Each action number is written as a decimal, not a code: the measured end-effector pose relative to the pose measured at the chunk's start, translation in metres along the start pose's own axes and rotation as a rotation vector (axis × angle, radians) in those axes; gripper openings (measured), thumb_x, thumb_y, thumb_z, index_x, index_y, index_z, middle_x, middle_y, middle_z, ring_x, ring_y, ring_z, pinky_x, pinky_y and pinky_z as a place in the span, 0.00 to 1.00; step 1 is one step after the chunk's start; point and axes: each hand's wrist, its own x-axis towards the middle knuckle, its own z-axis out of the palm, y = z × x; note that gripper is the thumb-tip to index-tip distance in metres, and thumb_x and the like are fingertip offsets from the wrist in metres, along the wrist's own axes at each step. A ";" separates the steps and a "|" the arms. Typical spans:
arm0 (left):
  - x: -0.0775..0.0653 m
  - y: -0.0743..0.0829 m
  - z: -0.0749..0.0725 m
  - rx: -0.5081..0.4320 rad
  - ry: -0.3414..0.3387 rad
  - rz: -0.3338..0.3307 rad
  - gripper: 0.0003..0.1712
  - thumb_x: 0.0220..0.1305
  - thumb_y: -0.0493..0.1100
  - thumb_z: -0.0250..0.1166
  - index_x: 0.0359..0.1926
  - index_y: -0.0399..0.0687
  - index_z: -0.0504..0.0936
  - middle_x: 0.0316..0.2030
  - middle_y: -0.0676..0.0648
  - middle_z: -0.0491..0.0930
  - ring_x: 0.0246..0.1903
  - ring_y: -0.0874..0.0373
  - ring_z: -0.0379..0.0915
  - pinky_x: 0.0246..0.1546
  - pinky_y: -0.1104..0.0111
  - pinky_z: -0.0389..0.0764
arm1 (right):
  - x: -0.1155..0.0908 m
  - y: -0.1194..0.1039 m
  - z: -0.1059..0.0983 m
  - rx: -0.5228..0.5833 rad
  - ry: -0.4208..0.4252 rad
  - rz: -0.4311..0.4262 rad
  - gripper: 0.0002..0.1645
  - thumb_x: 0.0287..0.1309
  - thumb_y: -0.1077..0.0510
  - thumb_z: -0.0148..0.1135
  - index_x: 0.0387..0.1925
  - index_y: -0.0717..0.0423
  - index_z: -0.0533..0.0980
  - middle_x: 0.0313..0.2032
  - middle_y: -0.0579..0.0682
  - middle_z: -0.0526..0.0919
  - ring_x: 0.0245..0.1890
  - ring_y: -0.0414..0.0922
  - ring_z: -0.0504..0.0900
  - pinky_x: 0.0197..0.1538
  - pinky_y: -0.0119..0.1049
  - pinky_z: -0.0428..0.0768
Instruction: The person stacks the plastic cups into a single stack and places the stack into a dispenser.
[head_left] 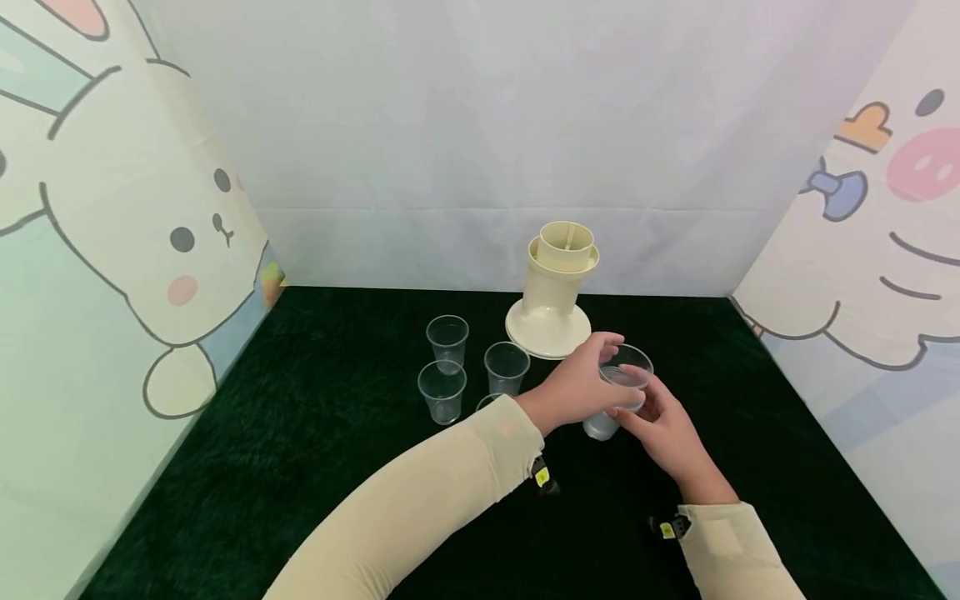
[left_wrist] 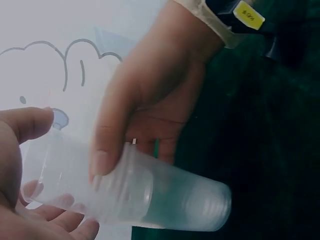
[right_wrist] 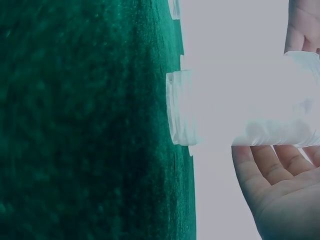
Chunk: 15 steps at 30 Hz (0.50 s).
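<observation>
Two clear plastic cups, one nested in the other, form a tilted stack [head_left: 600,427] at the right of the head view. My left hand [head_left: 576,385] reaches across and curls round the upper cup near its rim. From the right, my right hand [head_left: 671,433] grips the stack lower down, thumb towards the left. In the left wrist view the see-through stack [left_wrist: 197,200] lies sideways, the right thumb pressed along its middle. The right wrist view shows its ridged lower part [right_wrist: 182,107] close by the green cloth.
Several clear cups stand left of my hands: a back cup [head_left: 447,333], a front cup [head_left: 442,392], a middle cup [head_left: 506,367] and one partly hidden by my left sleeve. Behind them rises a cream cylindrical stand [head_left: 552,292] on a round base. Dark green cloth [head_left: 315,417] covers the table.
</observation>
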 end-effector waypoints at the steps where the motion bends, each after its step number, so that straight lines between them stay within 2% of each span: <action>1: 0.000 -0.002 0.001 -0.003 -0.003 -0.004 0.45 0.64 0.53 0.74 0.76 0.59 0.62 0.73 0.52 0.65 0.70 0.62 0.63 0.61 0.61 0.76 | 0.000 0.000 0.000 0.002 -0.002 -0.007 0.38 0.72 0.49 0.64 0.76 0.49 0.61 0.67 0.58 0.71 0.59 0.42 0.79 0.53 0.25 0.78; 8: -0.003 -0.008 0.004 0.023 -0.010 -0.036 0.46 0.63 0.55 0.75 0.76 0.58 0.63 0.71 0.54 0.67 0.64 0.60 0.69 0.59 0.61 0.78 | -0.002 0.000 -0.001 0.025 -0.011 -0.030 0.37 0.73 0.52 0.64 0.76 0.51 0.61 0.69 0.58 0.69 0.57 0.37 0.78 0.54 0.25 0.78; 15: -0.001 -0.012 0.006 0.050 -0.008 -0.051 0.45 0.63 0.55 0.75 0.76 0.54 0.64 0.67 0.54 0.70 0.59 0.61 0.72 0.56 0.62 0.79 | -0.002 0.000 0.000 0.050 -0.005 -0.023 0.40 0.72 0.52 0.65 0.78 0.52 0.59 0.71 0.56 0.67 0.60 0.40 0.75 0.54 0.24 0.78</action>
